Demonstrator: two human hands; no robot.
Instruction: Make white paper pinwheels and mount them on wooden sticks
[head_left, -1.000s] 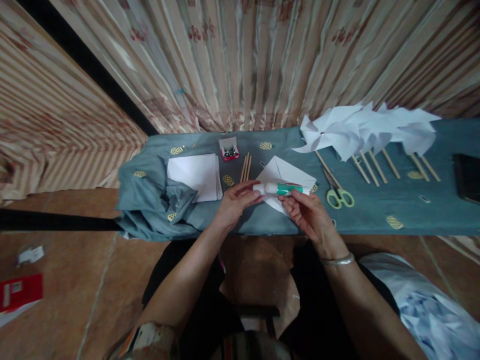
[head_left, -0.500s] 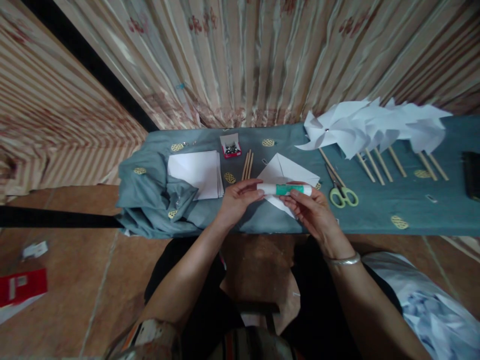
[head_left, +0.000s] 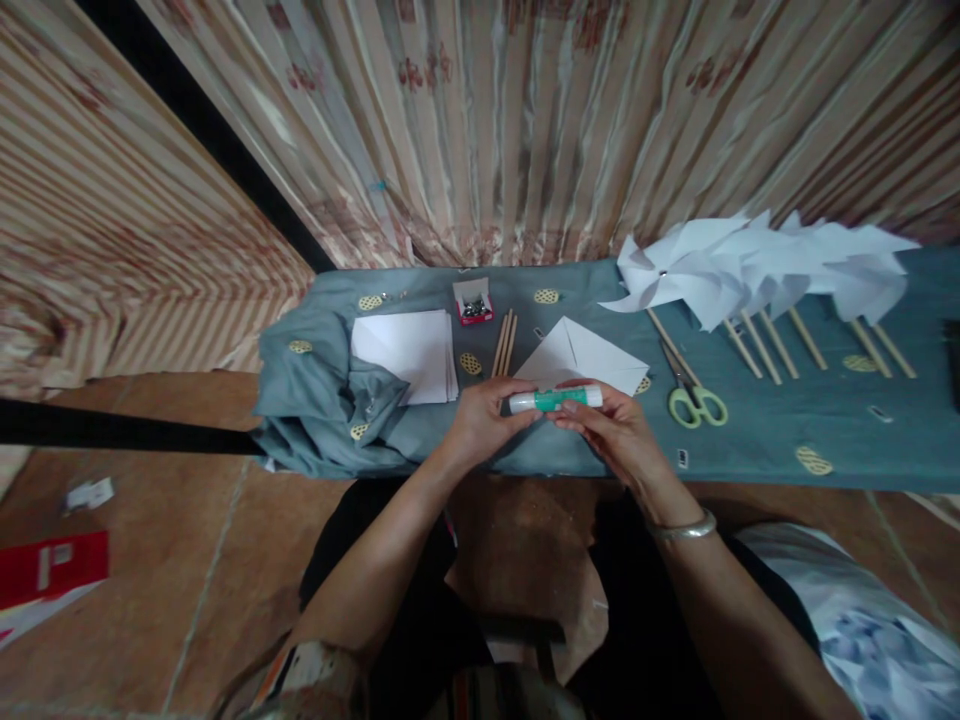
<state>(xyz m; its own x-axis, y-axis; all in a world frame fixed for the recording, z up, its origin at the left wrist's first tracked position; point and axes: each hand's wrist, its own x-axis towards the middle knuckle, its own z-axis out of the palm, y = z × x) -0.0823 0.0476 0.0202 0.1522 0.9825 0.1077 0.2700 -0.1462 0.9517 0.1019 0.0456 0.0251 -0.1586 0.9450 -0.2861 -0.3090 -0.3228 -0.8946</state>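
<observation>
Over the near edge of the cloth-covered table I hold a white and green glue stick (head_left: 556, 400) level between my hands. My left hand (head_left: 481, 418) pinches its left end with thumb and fingers. The fingers of my right hand (head_left: 616, 428) wrap its green middle and right part. Just beyond and partly behind the hands, a white paper square (head_left: 585, 352) with crossing lines lies flat. Green-handled scissors (head_left: 697, 405) rest to the right of my right hand. Several wooden sticks (head_left: 505, 343) lie beyond my left hand.
A stack of white paper (head_left: 405, 350) lies left on the grey-green cloth (head_left: 757, 440), beside a small red box of metal pins (head_left: 473, 303). Several finished paper pinwheels (head_left: 690, 268) overlap at the right. A bag with crumpled paper (head_left: 870, 620) sits on the floor, lower right.
Both hands have come slightly nearer to me with the glue stick, and closer together. The stick's visible length is shorter. The whole view has shifted a little.
</observation>
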